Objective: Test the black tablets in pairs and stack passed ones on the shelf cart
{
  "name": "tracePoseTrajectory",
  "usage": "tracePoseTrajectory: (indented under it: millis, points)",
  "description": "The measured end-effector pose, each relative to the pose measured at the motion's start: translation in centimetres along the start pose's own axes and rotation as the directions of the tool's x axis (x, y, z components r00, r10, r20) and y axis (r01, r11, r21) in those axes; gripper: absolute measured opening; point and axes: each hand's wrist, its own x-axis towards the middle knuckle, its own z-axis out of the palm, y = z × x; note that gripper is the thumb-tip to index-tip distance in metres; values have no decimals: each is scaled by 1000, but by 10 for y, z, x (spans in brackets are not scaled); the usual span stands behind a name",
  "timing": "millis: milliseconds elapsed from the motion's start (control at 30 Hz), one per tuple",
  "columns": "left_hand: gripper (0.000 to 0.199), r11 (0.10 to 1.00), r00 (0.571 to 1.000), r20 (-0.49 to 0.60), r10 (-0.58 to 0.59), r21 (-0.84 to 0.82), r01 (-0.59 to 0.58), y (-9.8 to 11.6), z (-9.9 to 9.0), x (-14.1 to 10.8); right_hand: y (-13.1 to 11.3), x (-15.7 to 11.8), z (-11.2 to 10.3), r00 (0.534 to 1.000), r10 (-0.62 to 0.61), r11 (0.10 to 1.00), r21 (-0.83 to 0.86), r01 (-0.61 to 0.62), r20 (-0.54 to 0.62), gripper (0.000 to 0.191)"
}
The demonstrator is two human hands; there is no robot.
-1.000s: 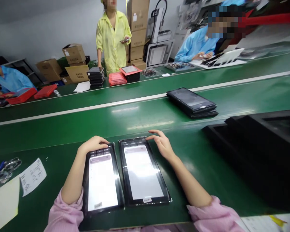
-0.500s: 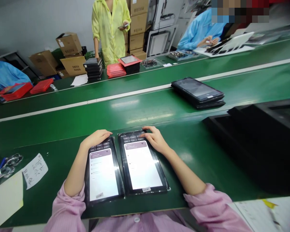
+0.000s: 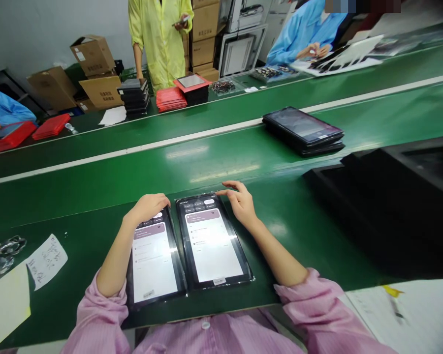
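The left tablet [image 3: 155,268] and the right tablet [image 3: 214,248], both lit up, lie side by side close to the near edge of the green bench [image 3: 88,246]. The left hand [image 3: 149,209], its fingers bent and close together, lies over the top edge of the left tablet, and I cannot tell if it grips; the right hand [image 3: 240,204] is loosely open, holding nothing, a finger at the right tablet's top right corner. A note [image 3: 47,262] lies toward the bench's left side, and a pile of dark tablets [image 3: 302,130] sits past its far edge.
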Motion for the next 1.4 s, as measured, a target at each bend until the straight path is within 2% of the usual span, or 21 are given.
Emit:
tracePoseTrajectory:
  millis: [100, 200, 367, 433, 500, 567, 767, 867, 933, 1000, 1067, 1133, 1167, 1233, 1300, 1333, 1400]
  points:
    - [52, 995, 1000, -13, -19, 98, 20, 0, -2, 0, 0, 0, -1, 1000, -2, 1000, -13, 2, 1, 53]
    - [54, 994, 997, -10, -70, 80, 71, -1, -6, -5, 2, 2, 0, 999, 39, 999, -19, -39, 3, 54]
    - [63, 993, 993, 22, -112, 40, 111, -1, -12, -9, 10, 2, 6, 968, 231, 972, 26, -235, 99, 46]
    - [63, 989, 989, 41, -145, 42, 144, 1, -13, -9, 13, 2, 9, 940, 309, 950, -5, -312, 141, 45]
    - [61, 985, 983, 64, -171, 22, 170, 4, -12, -9, 15, 1, 11, 926, 340, 941, -48, -336, 163, 46]
    - [60, 987, 984, 74, -160, 9, 160, 5, -10, -10, 16, 0, 13, 918, 355, 935, -48, -352, 175, 47]
    - [61, 1000, 991, 134, -10, 14, 8, 4, 2, -9, 18, 0, 19, 868, 465, 853, 172, -492, 176, 54]
    - [62, 999, 985, 168, -23, 46, 16, 2, 6, -7, 12, 1, 20, 845, 487, 739, 411, -534, 222, 58]
    - [62, 998, 985, 166, -40, 52, 31, 3, 6, -6, 4, 1, 20, 830, 480, 581, 607, -543, 283, 57]
    - [62, 999, 987, 157, -38, 43, 31, 4, 5, -5, -3, 1, 20, 827, 442, 426, 729, -535, 349, 56]
    - [62, 999, 987, 156, -28, 31, 23, 5, 3, -5, -7, 1, 20, 831, 402, 336, 782, -524, 384, 55]
    - [62, 999, 985, 165, -43, -1, 44, 3, -2, -6, -5, 1, 20, 839, 396, 372, 769, -519, 374, 55]
    - [61, 998, 984, 169, -62, -22, 66, 0, -5, -8, -3, 1, 20, 843, 403, 437, 735, -519, 356, 56]
    - [60, 993, 979, 176, -104, -36, 112, -9, -12, -11, 3, 1, 19, 869, 403, 645, 585, -491, 285, 60]
    - [61, 989, 971, 193, -142, -5, 146, -21, -19, -17, 5, 1, 16, 923, 334, 856, 348, -382, 190, 61]
    - [62, 987, 964, 212, -160, 9, 161, -26, -22, -19, 6, 1, 15, 949, 272, 924, 232, -303, 159, 60]
    - [64, 985, 953, 250, -171, 7, 174, -34, -26, -22, 3, 0, 11, 978, 138, 985, 79, -152, 159, 57]
